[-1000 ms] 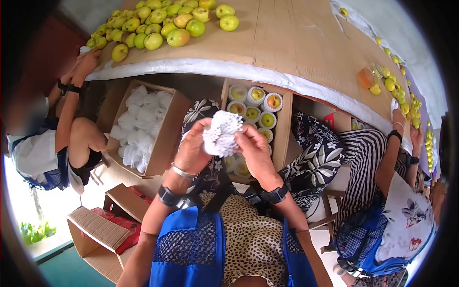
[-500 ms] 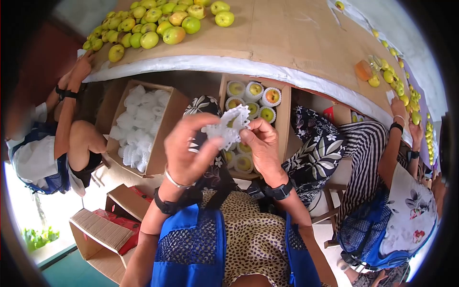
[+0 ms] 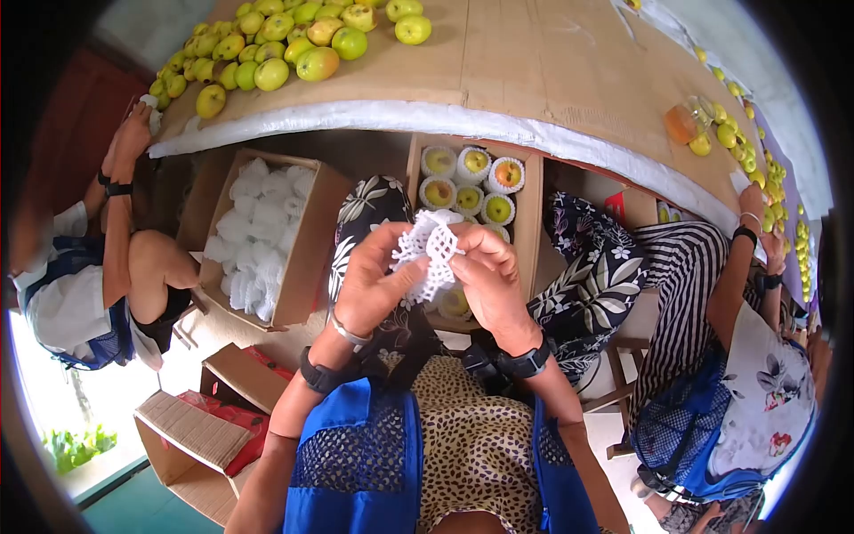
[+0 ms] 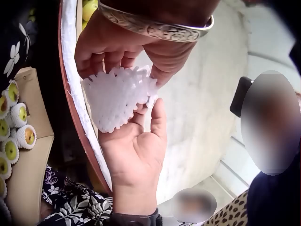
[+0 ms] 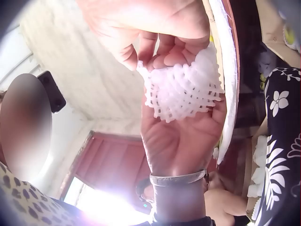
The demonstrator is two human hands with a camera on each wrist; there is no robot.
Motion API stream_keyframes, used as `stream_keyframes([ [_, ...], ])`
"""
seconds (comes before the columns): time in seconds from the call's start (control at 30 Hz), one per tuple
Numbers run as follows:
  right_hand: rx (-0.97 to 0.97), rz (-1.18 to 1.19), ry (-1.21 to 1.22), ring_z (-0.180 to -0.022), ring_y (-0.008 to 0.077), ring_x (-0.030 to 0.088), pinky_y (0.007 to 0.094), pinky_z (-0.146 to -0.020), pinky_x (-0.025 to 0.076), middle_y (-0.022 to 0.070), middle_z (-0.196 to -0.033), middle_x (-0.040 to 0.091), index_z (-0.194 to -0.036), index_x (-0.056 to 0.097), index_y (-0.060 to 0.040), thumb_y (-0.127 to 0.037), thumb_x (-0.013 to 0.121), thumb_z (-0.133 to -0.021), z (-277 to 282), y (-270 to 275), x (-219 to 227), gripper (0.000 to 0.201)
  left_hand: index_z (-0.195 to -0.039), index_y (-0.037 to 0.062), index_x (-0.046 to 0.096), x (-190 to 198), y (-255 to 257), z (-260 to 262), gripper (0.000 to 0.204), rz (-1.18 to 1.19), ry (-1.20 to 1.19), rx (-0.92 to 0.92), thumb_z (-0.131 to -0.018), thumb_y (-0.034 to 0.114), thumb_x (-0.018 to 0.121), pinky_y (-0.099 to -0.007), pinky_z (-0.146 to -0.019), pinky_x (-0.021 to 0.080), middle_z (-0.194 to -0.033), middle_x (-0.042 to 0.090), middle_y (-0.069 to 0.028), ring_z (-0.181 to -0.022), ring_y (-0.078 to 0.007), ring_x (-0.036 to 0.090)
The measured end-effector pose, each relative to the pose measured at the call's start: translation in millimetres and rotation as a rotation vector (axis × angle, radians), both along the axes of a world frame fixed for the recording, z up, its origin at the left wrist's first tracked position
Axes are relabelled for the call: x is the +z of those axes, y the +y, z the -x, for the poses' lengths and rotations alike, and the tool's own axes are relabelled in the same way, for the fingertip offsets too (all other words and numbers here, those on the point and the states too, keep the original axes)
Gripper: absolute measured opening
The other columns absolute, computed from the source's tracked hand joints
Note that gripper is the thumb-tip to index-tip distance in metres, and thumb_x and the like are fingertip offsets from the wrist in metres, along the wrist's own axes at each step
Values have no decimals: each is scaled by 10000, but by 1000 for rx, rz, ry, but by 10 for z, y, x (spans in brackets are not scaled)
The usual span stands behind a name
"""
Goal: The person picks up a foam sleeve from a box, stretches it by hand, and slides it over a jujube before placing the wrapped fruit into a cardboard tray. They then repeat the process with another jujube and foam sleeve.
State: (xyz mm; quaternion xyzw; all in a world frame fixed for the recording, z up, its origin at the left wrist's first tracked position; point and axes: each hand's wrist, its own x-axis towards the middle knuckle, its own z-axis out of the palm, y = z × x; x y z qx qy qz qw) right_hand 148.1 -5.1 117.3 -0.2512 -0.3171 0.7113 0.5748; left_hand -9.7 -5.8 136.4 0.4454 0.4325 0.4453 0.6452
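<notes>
A white foam fruit net (image 3: 429,254) is held up between both hands, above the lap and in front of the open box. My left hand (image 3: 366,278) pinches its left side with thumb and fingers. On the opposite side my right hand (image 3: 491,278) grips the edge of the net, thumb toward me. In the left wrist view the net (image 4: 115,99) looks flattened, with a scalloped rim, and no fruit shows in it. The right wrist view shows its open mesh (image 5: 183,92) lying across the left hand's fingers.
Beyond the hands a cardboard box (image 3: 531,209) holds netted apples in rows. Left of it, another box (image 3: 313,245) is filled with white foam nets. Loose green apples (image 3: 271,75) lie on the cardboard-covered table (image 3: 534,62). People sit on either side; empty cartons (image 3: 191,427) stand lower left.
The left hand let go of the net's left side with fingers spread, then came back and pinches it again. The net has turned and shifted slightly down. The right hand keeps its hold.
</notes>
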Motion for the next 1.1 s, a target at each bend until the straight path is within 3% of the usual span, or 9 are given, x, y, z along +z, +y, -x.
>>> stream_keyframes([
  [0.23, 8, 229, 385, -970, 133, 560, 293, -842, 454, 82, -1021, 589, -953, 513, -47, -68, 479, -873, -29, 116, 91, 89, -1050, 34, 555, -205, 51, 2, 185, 15, -211, 30, -865, 46, 551, -240, -802, 447, -982, 620, -39, -883, -89, 561],
  [0.4, -36, 211, 379, -825, 106, 593, 269, -746, 490, 29, -961, 608, -931, 512, -79, -124, 488, -903, -41, 158, -255, 58, -1019, 32, 561, -306, 113, 94, 155, -21, -358, 232, -872, 53, 517, -272, -867, 418, -1030, 612, -58, -946, -130, 562],
  [0.5, 38, 329, 230, -804, 103, 595, 257, -732, 488, 18, -946, 611, -923, 517, -88, -115, 491, -903, -47, 140, -387, 43, -958, 39, 558, -140, 97, 87, 123, -152, -268, 333, -863, -10, 497, -246, -838, 426, -991, 617, -54, -929, -115, 559],
  [0.53, 106, 325, 221, -850, 114, 584, 250, -734, 477, 32, -994, 594, -1010, 507, -86, -122, 520, -883, -56, 141, -428, 133, -918, 42, 545, -91, 98, 84, 118, -180, -195, 356, -821, -17, 511, -312, -886, 407, -1001, 619, -80, -1012, -198, 544],
  [0.63, 57, 278, 3, -944, 140, 540, 282, -797, 449, 60, -1092, 553, -1154, 449, -77, -164, 541, -862, -105, 158, -328, 318, -901, 60, 533, -83, 155, 236, 140, -655, 528, 152, -779, -6, 514, -375, -949, 352, -1002, 610, -76, -1097, -260, 493],
  [0.67, 11, 251, -2, -1032, 145, 498, 292, -875, 405, 74, -1155, 509, -1233, 399, -72, -94, 582, -808, -152, 163, -240, 463, -876, 70, 530, -51, 142, 244, 175, -698, 593, 126, -720, -9, 521, -418, -969, 325, -1002, 616, -103, -1166, -334, 436],
  [0.83, -44, -260, -595, -1053, 113, 481, 268, -870, 408, 51, -1124, 533, -1176, 472, -36, 9, 576, -776, -158, 125, -39, 415, -822, 78, 526, -51, 117, 154, 193, -681, 645, 19, -644, 4, 523, -454, -954, 325, -990, 637, -93, -1123, -386, 471],
  [1.0, -127, -205, -648, -725, 63, 536, 206, -658, 444, 14, -881, 612, -1047, 554, -11, -12, 527, -822, -103, 130, -259, 226, -804, 78, 506, -27, 114, 139, 179, -672, 603, -116, -639, 10, 515, -465, -994, 278, -997, 634, -79, -1149, -379, 452],
  [1.1, -5, -114, -605, -725, 48, 533, 209, -638, 433, 9, -863, 613, -1015, 566, -14, -74, 507, -860, -116, 140, -332, 177, -807, 80, 509, -75, 110, 161, 200, -553, 374, -165, -637, -21, 473, -445, -1004, 279, -1016, 623, -98, -1192, -341, 417],
])
